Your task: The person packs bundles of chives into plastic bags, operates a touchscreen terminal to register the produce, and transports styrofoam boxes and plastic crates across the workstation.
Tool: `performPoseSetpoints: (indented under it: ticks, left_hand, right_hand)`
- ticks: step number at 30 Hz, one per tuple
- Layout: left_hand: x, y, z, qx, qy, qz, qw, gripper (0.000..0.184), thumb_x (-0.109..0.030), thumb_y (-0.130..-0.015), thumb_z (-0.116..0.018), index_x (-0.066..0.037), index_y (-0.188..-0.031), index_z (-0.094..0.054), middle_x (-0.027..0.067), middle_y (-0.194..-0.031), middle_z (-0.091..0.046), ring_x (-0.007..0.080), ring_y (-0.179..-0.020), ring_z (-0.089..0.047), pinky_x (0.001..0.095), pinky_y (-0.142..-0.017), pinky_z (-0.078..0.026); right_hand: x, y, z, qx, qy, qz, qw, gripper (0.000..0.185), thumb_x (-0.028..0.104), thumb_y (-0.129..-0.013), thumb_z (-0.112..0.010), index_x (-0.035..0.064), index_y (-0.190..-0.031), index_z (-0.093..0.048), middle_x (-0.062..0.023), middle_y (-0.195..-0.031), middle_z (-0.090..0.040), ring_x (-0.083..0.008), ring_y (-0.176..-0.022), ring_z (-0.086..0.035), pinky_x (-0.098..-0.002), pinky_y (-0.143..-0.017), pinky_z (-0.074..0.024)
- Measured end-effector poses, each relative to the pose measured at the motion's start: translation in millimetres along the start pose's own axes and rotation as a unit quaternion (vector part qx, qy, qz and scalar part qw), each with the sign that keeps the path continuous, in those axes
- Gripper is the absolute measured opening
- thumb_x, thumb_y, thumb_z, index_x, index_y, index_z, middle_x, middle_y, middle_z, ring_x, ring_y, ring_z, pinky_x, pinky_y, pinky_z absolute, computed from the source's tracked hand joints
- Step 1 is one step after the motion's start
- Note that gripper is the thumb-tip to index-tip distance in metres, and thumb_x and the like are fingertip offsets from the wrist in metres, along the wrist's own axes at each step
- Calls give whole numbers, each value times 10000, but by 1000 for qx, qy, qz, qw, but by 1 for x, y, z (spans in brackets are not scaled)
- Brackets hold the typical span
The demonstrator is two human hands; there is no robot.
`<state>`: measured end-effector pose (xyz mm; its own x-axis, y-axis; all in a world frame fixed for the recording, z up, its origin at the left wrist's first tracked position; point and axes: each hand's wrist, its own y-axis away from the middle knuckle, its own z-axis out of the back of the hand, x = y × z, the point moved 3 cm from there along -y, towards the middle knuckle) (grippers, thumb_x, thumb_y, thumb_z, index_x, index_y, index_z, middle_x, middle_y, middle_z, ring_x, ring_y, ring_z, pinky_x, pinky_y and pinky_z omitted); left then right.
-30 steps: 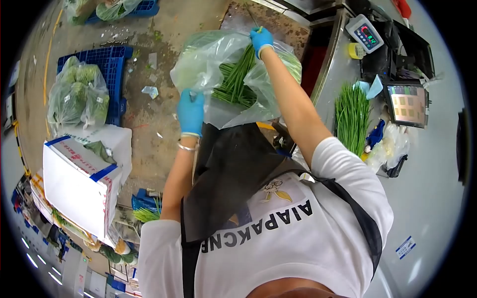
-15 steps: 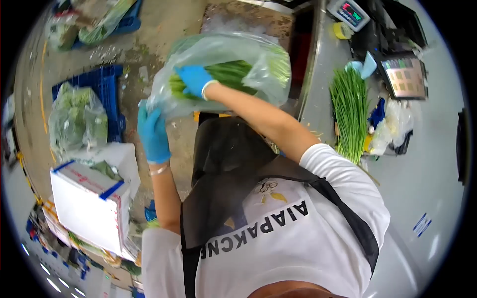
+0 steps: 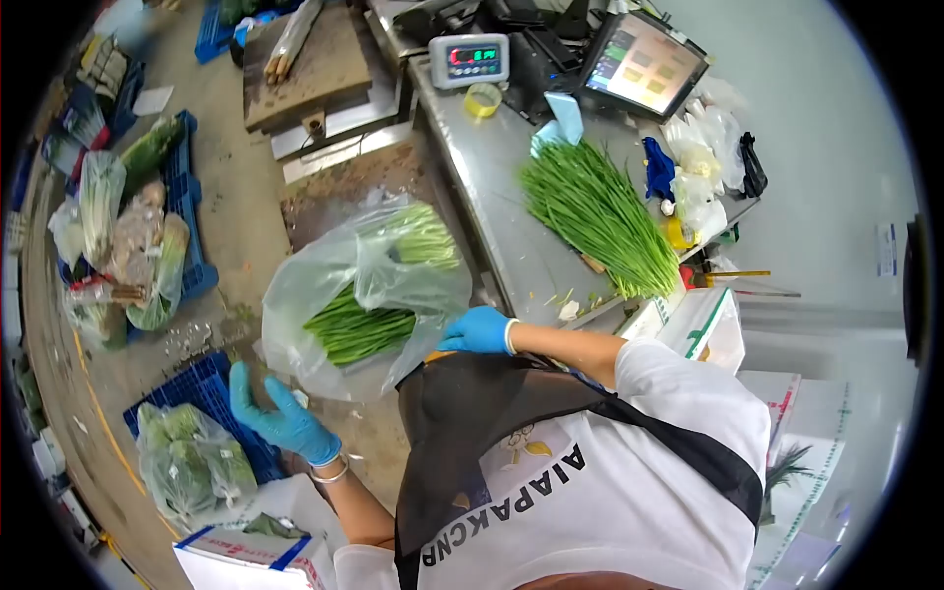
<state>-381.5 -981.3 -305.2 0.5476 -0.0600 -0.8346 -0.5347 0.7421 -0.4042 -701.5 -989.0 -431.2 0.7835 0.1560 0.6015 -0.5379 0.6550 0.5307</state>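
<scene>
A clear plastic bag with long green chives inside lies in front of me, its mouth toward my body. My right hand, in a blue glove, is closed at the bag's near right edge; the fingertips are partly hidden by the film. Left of the bag, my blue-gloved left hand is open, thumb and fingers apart, holding nothing. A large loose bunch of chives lies on the metal table to my right.
On the metal table stand a scale display, a yellow tape roll and a touch screen. Blue pallets with bagged vegetables are on the floor at left. A white box stands at lower left.
My right hand has come out of the bag to its near right edge. My left hand has let go of the bag and spread open. The view has turned toward the table.
</scene>
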Motion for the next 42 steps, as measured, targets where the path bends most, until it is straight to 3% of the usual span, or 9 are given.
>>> performPoseSetpoints:
  ticks: [6,8,10,13,19,25,28,31,42]
  left_hand:
    - [-69,117,-160,175,7,32,984,333,-102,-894,-632,8,-1200,-561,122,-1167,-580,231,-1086,-537,352,-988,-402]
    - [-75,166,-199,218,8,56,974,340,-108,-877,-650,4,-1188,-567,124,-1141,-582,231,-1055,-550,348,-952,-425]
    - [-83,203,-230,233,22,57,971,333,-119,-857,-665,3,-1157,-585,127,-1112,-599,241,-999,-576,349,-883,-458]
    - [-107,226,-269,267,-44,6,963,304,-131,-860,-661,-5,-1131,-603,123,-1081,-623,256,-975,-588,363,-853,-470]
    - [-177,225,-328,287,-80,-57,953,277,-129,-847,-659,-16,-1098,-624,141,-1054,-634,298,-972,-595,379,-861,-466]
    - [-194,237,-378,317,-94,-57,942,287,-104,-850,-661,-28,-1122,-608,135,-1047,-630,284,-976,-601,373,-866,-469]
    - [-199,250,-386,340,-137,-43,929,299,-93,-849,-656,-31,-1136,-600,137,-1051,-629,285,-981,-600,376,-873,-468]
    - [-200,260,-388,350,-161,-50,922,293,-83,-846,-653,-27,-1129,-600,140,-1052,-628,288,-985,-598,376,-871,-467]
    - [-187,262,-378,335,-237,-21,912,277,-120,-846,-652,-19,-1098,-601,151,-1003,-635,308,-930,-611,382,-844,-473]
  right_hand:
    - [-134,123,65,-10,-100,28,995,464,522,-906,-521,100,-973,-703,-123,-853,-690,-343,-770,-640,-425,-754,-499]
    - [-203,179,76,80,-231,-94,965,507,536,-921,-518,63,-873,-693,-80,-736,-667,-204,-638,-614,-333,-627,-496]
    - [-291,233,68,286,-428,-118,849,399,448,-947,-560,74,-896,-688,-16,-711,-629,-81,-558,-532,-225,-544,-458]
    - [-343,322,42,215,-394,-255,856,464,513,-937,-529,109,-740,-646,-14,-603,-580,-87,-492,-518,-231,-458,-393]
    - [-335,339,57,166,-364,-216,891,440,492,-902,-588,91,-745,-675,-35,-630,-618,-110,-505,-538,-266,-498,-437]
    - [-379,305,224,-92,-373,-98,918,412,485,-872,-635,85,-797,-702,-69,-759,-683,-116,-584,-578,-287,-564,-477]
    - [-435,281,318,-265,-312,-20,912,407,452,-850,-671,83,-1018,-695,-79,-886,-682,-154,-821,-616,-311,-782,-494]
    - [-489,256,416,-426,-103,99,894,417,465,-781,-749,71,-878,-649,-36,-797,-586,-152,-738,-546,-312,-730,-478]
    - [-562,180,558,-461,-137,37,876,547,553,-683,-805,83,-762,-535,-50,-673,-563,-148,-647,-556,-271,-634,-481]
